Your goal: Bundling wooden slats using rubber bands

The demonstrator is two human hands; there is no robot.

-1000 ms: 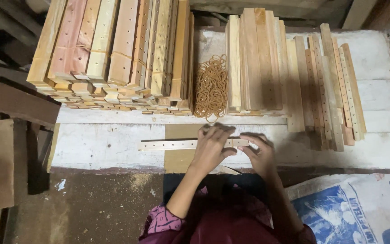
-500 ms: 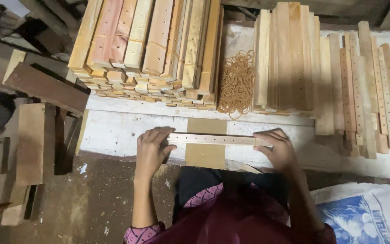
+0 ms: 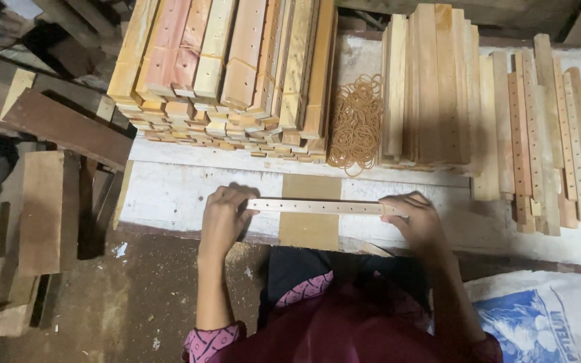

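Two hands on one drilled wooden strip (image 3: 321, 206).
Left hand (image 3: 223, 220) grips its nine-o'clock end, right hand (image 3: 417, 218) its three-o'clock end; rubber bands (image 3: 356, 121) lie at twelve on the tabletop (image 3: 183, 195).

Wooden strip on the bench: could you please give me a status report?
Left hand and right hand grip the ends of the wooden strip. Strip level over white bench. Nothing blocking.

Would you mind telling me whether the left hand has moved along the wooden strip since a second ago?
Yes. The left hand slid leftward, from over the brown patch on the table out to the strip's left end.
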